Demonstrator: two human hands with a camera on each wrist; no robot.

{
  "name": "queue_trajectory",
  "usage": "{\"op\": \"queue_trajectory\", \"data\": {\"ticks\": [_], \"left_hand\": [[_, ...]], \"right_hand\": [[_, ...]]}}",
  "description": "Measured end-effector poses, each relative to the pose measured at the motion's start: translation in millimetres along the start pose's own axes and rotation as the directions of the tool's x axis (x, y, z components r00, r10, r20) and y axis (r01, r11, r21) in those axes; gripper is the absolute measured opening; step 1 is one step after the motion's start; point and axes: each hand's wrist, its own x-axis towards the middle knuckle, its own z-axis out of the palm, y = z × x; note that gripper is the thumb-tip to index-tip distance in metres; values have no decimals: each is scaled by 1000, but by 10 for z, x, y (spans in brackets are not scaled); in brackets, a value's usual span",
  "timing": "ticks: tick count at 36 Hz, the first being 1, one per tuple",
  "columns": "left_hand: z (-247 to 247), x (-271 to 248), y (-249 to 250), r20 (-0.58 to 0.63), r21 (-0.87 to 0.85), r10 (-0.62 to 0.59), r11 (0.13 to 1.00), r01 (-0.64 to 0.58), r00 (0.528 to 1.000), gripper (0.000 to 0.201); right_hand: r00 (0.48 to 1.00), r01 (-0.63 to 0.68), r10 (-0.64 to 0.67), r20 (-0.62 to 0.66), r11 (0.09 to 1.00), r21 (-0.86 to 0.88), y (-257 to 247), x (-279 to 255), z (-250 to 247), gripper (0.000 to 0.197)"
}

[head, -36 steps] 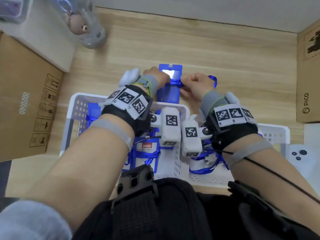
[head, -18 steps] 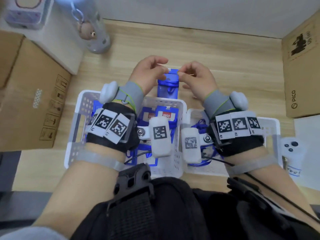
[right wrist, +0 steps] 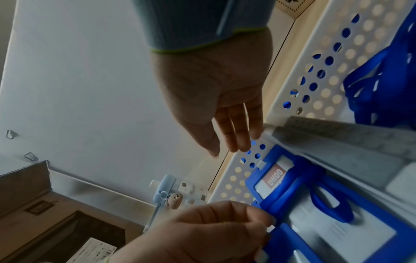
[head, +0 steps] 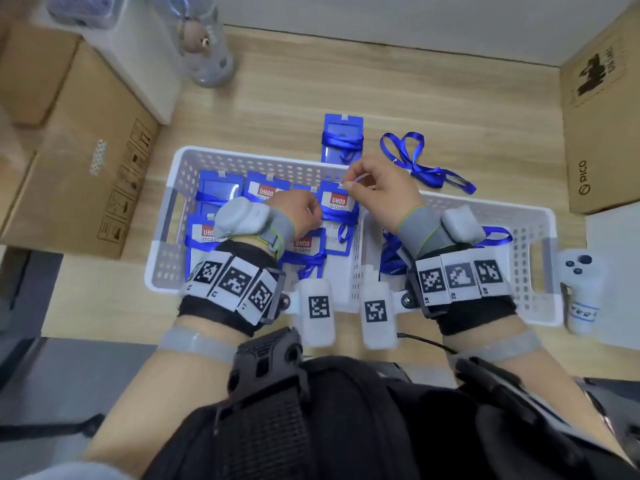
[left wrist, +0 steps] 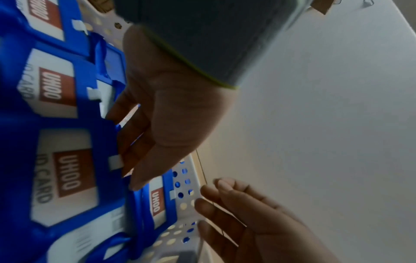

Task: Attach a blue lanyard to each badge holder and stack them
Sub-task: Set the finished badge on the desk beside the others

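A finished badge holder (head: 342,136) with a blue lanyard wound round it lies on the table beyond the baskets. A loose blue lanyard (head: 417,164) lies to its right. The left white basket (head: 180,161) holds several blue badge holders. My left hand (head: 317,216) (left wrist: 128,170) (right wrist: 268,229) reaches into it and pinches the top edge of one badge holder (head: 304,245) (left wrist: 67,178) (right wrist: 337,236) by its white tab. My right hand (head: 349,183) (right wrist: 231,147) (left wrist: 213,192) hovers over the baskets' far rim with relaxed fingers, holding nothing.
The right white basket (head: 533,216) holds a tangle of blue lanyards (head: 391,258). Cardboard boxes (head: 86,174) (head: 602,116) flank the table. A pale bottle with a bear charm (head: 207,46) stands at the back left. A white controller (head: 581,289) lies at the right.
Both hands have let go of the wrapped badge holder on the table and drawn back toward me. The left hand has dropped into the left basket onto another holder.
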Motion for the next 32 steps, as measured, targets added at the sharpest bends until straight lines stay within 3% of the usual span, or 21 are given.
{"op": "queue_trajectory", "data": {"ticks": [2,6,12,19,24,28,32], "left_hand": [[18,-28,-22,45,35,14,999,-16,999,11],[2,-32,-55,77,74,49,996,-55,996,22],[-36,-55,-50,111,42,64,997,-69,992,11],[-188,-64,0,-74,-189,165,966,-176,984,11],[-292,-70,108,-157,-258,241,926,-275,958,11],[-303,-43,149,-217,-318,256,894,-317,942,18],[-234,-45,185,-354,-523,199,767,-370,914,24]], "right_hand": [[1000,4,-4,-6,1000,-5,16,-34,13,7],[1000,7,-7,-7,1000,1,21,-58,46,6],[1000,-13,12,27,998,54,11,-104,84,12],[984,-74,62,167,995,66,9,-174,118,12],[992,-46,36,120,996,82,-18,-173,97,22],[998,-28,17,68,987,157,-59,-175,42,6],[998,-69,62,31,946,315,-68,-171,-13,7]]}}
